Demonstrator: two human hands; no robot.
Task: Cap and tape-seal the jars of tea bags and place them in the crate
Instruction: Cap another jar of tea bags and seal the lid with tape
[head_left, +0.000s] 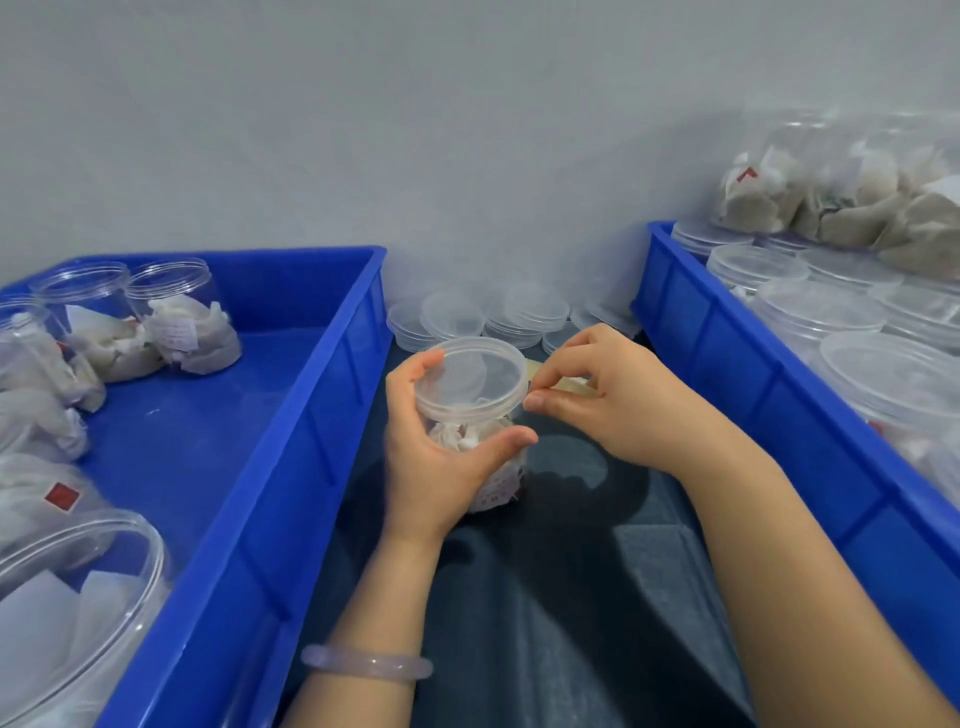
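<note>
A clear plastic jar (488, 457) of tea bags stands on the dark cloth between two blue crates, with a clear cap (470, 376) on it. My left hand (436, 457) grips the jar's body, thumb across the front. My right hand (608, 400) pinches a strip of clear tape (566, 382) at the cap's right edge; a tape roll seems to lie behind my fingers, mostly hidden.
The left blue crate (291, 467) holds several uncapped jars of tea bags (182, 317). The right blue crate (727, 353) holds several capped jars (815, 312), with more piled on top. Loose clear caps (457, 317) are stacked by the wall behind the jar.
</note>
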